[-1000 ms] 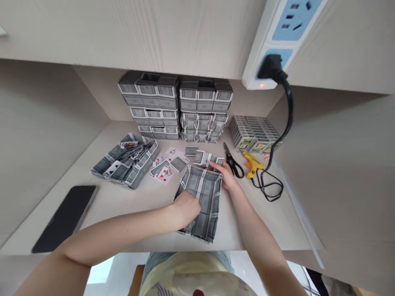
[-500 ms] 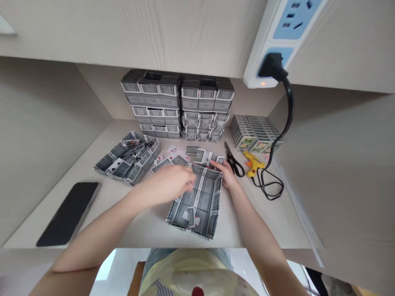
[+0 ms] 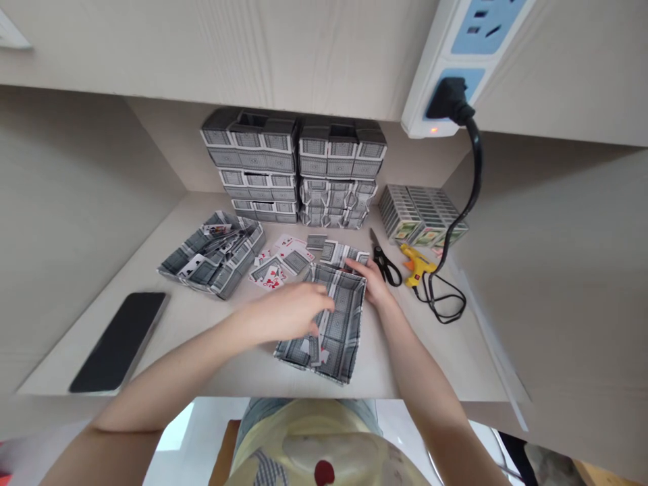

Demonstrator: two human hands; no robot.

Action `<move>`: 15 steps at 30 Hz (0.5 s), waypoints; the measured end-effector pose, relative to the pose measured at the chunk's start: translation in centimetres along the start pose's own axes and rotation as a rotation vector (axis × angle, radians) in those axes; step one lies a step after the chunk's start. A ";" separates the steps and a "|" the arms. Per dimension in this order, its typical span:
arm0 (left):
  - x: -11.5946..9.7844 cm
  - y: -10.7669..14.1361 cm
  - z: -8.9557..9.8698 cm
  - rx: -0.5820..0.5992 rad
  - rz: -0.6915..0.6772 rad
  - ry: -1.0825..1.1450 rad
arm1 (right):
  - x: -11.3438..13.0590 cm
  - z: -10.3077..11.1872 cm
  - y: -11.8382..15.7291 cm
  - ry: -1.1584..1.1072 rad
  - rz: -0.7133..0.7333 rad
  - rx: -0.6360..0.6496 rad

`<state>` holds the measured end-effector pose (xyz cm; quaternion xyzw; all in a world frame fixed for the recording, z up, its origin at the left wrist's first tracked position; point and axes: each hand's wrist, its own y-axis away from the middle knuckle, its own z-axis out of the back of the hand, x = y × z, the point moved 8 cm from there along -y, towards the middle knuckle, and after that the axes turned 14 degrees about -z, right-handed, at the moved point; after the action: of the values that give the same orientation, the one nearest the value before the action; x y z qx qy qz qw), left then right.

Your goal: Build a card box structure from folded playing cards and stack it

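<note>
The right hand (image 3: 372,280) is clamped on the card box (image 3: 344,327), seemingly steadying it; the left hand (image 3: 288,312), fingers apart, hovers above card scraps (image 3: 314,349) inside.

two open boxes (image 3: 235,273) (image 3: 347,324), two stacks of boxes (image 3: 260,160) (image 3: 342,160). one phone (image 3: 119,342), one pair of scissors (image 3: 386,265), one glue gun (image 3: 418,264). one power strip (image 3: 415,108), one plug (image 3: 448,100).

Red suit signs, diamonds among them, show on the loose face-up cards (image 3: 272,277), their corner numbers too small to read surely. Black suit signs mark a white card (image 3: 192,265). The print on the green-patterned packs (image 3: 424,214) is illegible.
</note>
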<state>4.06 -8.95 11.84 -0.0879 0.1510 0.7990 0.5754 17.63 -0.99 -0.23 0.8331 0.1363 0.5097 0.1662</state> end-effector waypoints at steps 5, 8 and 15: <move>-1.6 -2.3 -4.6 0.129 -0.052 -0.123 | 0.0 0.0 0.1 -0.011 0.004 0.004; -1.9 -2.8 -6.1 0.176 -0.114 -0.134 | 0.0 0.1 0.0 -0.010 0.000 -0.005; -2.2 -2.8 -6.3 0.255 -0.141 -0.114 | 0.0 0.0 0.0 0.006 -0.007 -0.007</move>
<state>7.19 -12.27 6.19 0.0210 0.2118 0.7346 0.6442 17.63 -1.04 -0.26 0.8304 0.1381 0.5121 0.1707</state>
